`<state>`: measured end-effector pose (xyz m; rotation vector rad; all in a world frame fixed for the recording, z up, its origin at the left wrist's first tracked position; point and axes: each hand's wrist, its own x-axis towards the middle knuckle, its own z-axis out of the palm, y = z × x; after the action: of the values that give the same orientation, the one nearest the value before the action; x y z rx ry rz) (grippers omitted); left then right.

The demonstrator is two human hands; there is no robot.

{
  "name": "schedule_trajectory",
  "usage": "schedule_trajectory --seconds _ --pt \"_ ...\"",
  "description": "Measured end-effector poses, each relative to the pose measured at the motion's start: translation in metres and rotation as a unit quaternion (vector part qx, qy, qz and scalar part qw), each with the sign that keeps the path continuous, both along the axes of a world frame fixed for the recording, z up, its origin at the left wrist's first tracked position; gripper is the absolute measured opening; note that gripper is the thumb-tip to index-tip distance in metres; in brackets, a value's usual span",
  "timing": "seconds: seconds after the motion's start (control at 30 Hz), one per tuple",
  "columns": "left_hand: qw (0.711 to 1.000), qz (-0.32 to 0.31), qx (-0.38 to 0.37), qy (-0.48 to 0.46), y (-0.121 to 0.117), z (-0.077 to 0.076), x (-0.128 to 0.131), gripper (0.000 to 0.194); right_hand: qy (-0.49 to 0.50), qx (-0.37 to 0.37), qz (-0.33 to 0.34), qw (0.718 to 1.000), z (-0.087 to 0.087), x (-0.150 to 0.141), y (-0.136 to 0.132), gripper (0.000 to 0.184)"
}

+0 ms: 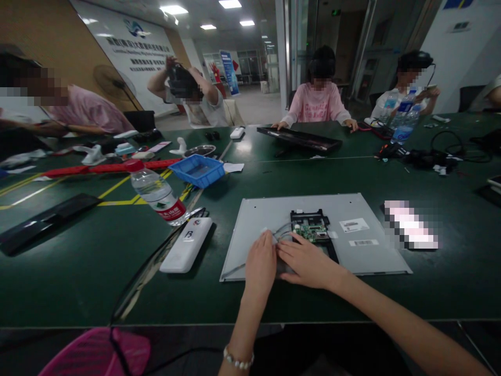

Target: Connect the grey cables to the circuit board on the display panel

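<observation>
A grey metal panel (274,214) lies flat on the dark green table in front of me. A small green circuit board (311,230) in a black frame sits near its middle, with thin wires running left from it. My left hand (260,263) rests on the panel, fingers together, pressing down at the wires' end. My right hand (307,261) lies beside it with fingers stretched toward the left hand, just below the board. Neither hand visibly grips anything.
A white power bank (187,244) and a water bottle (156,194) lie left of the panel. A blue tray (199,170) stands further back. Other people sit around the table; one handles a black monitor (299,138). Cables (438,154) lie at the right.
</observation>
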<state>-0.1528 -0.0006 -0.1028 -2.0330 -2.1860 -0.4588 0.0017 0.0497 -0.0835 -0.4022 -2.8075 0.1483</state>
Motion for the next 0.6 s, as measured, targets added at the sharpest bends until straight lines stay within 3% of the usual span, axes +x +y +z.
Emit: schedule_trajectory --seconds 0.1,0.3,0.47,0.6 --pt "1.000 -0.007 0.004 0.016 -0.002 -0.003 0.001 0.040 0.001 -0.026 -0.014 1.000 -0.004 0.010 -0.012 0.073" --pt "1.000 0.005 -0.010 -0.004 -0.002 0.002 0.002 0.039 0.010 -0.052 -0.036 0.998 -0.011 0.015 -0.028 0.078" --pt "1.000 0.019 -0.008 -0.022 0.001 0.005 0.002 0.039 0.021 -0.080 -0.032 0.996 0.003 0.023 -0.026 0.061" --pt "0.999 0.028 0.017 -0.037 0.004 0.008 0.001 0.035 0.063 -0.141 -0.087 0.984 0.014 0.057 0.001 0.042"
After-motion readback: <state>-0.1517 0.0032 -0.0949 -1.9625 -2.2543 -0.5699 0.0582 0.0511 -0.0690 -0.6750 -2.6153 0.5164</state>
